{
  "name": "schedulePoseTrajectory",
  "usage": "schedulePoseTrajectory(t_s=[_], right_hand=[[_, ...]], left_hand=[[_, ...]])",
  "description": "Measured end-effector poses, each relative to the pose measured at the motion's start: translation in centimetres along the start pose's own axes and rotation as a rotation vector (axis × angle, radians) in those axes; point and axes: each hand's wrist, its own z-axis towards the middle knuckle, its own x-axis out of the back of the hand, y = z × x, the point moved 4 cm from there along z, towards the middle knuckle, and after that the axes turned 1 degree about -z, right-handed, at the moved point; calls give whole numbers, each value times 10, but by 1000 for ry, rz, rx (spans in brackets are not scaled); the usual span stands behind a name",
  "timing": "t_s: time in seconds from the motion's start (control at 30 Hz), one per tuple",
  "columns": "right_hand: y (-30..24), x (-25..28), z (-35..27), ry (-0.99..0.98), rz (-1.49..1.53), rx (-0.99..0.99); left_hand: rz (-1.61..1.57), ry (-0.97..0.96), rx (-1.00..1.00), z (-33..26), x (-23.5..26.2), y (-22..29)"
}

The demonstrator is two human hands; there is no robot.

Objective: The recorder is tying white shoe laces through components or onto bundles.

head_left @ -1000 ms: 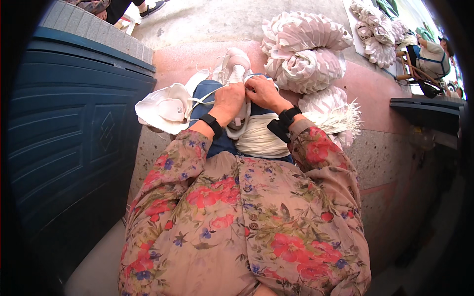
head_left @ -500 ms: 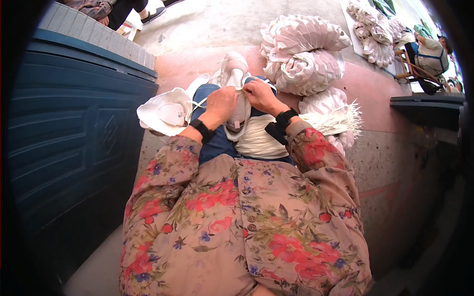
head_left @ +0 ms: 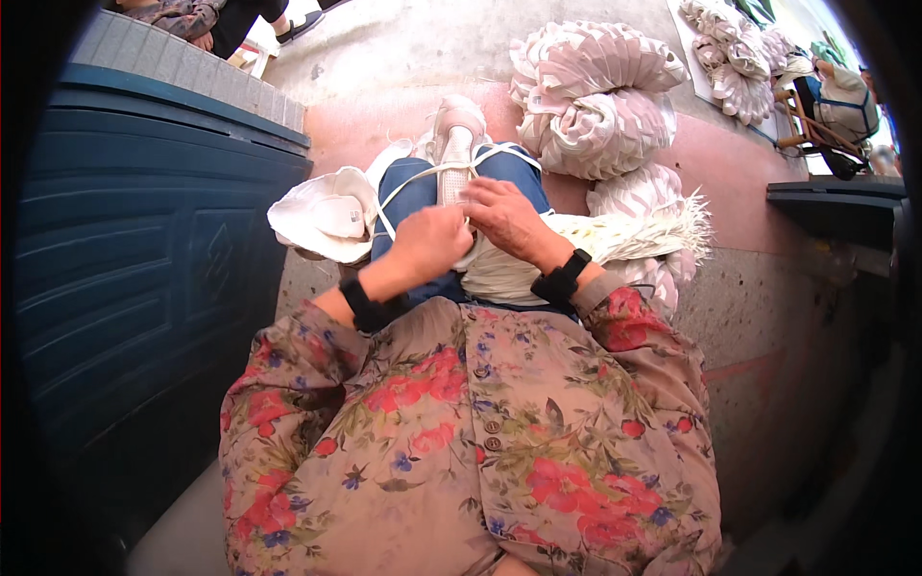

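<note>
A pale pink and white sneaker (head_left: 454, 144) lies lengthwise over my jeans-clad lap, its toe pointing away from me. White shoelace (head_left: 411, 180) runs from its throat in loose loops over both knees. Closed in a fist, my left hand (head_left: 430, 240) is over the shoe's heel end, slightly blurred. My right hand (head_left: 509, 221) meets it there, fingers bent together and tips hidden against the left. What they pinch between them is hidden. Under my right forearm a bundle of white laces (head_left: 504, 276) lies across my lap.
Left of my knees sits a white shoe upper (head_left: 327, 216), near a dark blue panelled door (head_left: 163, 250). Bundled pinkish uppers (head_left: 600, 96) are stacked at the right front. Farther right stands a wooden chair (head_left: 802, 125). Another person's shoe (head_left: 300, 27) shows at top left.
Both hands have drawn back toward me, from the shoe's throat to its heel end. The laces now spread in wider loops over the knees.
</note>
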Motion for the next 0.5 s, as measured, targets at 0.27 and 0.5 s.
schedulePoseTrajectory(t_s=[0.27,0.5], right_hand=[[9,184,-56,459,719,-536],[-20,498,-233,881,1000,-182]], left_hand=[[-113,-14,-75,114,3,-40],[169,-46,-17,124,-3,-45]])
